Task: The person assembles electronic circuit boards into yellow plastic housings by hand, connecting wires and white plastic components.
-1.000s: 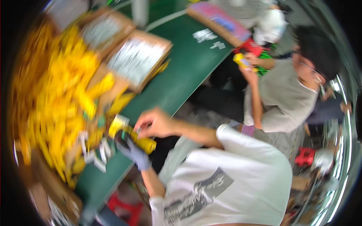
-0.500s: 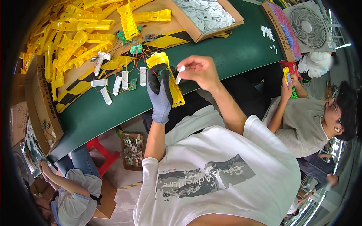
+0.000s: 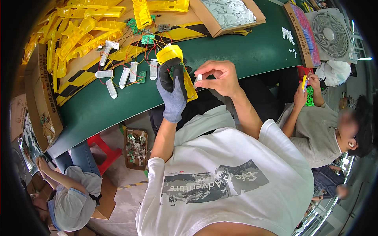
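My left hand (image 3: 173, 90), in a grey glove with black fingers, is closed round a yellow plastic housing (image 3: 170, 52) over the table's near edge. The housing stands tilted, its wide rounded end away from me, and my fingers hide much of its middle. Just right of it, my bare right hand (image 3: 222, 78) pinches a small white plastic piece (image 3: 198, 79) between thumb and fingertips, close beside the housing. Left of the housing lie several white oblong parts (image 3: 133, 71) with thin red and yellow wires. Small green circuit boards (image 3: 148, 39) sit among the wires.
Yellow housings (image 3: 80, 43) are heaped at the far left. A cardboard box (image 3: 260, 19) of white pieces stands at the back of the green table (image 3: 114, 114). Loose white bits (image 3: 287, 35) and a fan (image 3: 330, 34) are farther right. Co-workers sit on both sides.
My right hand has come slightly nearer to me along the housing, and the white piece has turned in its fingertips. My left hand keeps its hold. The whole view has shifted a little.
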### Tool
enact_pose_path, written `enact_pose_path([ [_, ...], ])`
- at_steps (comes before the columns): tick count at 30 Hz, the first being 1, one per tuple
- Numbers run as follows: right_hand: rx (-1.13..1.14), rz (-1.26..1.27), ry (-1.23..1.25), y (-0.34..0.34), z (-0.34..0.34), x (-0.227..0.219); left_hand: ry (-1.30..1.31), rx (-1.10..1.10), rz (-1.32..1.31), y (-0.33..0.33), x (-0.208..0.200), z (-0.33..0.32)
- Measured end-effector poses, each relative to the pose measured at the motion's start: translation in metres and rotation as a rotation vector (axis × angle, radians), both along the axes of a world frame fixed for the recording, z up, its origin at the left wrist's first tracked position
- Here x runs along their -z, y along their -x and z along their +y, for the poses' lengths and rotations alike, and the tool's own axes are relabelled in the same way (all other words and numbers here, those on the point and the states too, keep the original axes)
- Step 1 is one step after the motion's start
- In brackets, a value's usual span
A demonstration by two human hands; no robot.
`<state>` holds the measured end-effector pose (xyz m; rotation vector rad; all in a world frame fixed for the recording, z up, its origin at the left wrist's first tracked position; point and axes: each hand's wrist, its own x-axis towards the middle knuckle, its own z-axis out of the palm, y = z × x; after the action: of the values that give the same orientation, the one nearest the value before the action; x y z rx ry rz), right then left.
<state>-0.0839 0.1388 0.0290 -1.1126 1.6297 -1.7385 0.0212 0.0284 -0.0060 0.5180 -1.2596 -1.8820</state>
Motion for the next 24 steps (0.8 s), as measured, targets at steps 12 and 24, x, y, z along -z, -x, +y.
enact_pose_path([
  [12,0.069,-0.278,0.031,0.008,-0.015,0.008,-0.008,0.065,-0.092,-0.001,-0.002,-0.001],
  [24,0.079,-0.145,-0.152,-0.002,-0.017,0.001,0.357,0.015,-0.241,0.002,-0.016,-0.001],
])
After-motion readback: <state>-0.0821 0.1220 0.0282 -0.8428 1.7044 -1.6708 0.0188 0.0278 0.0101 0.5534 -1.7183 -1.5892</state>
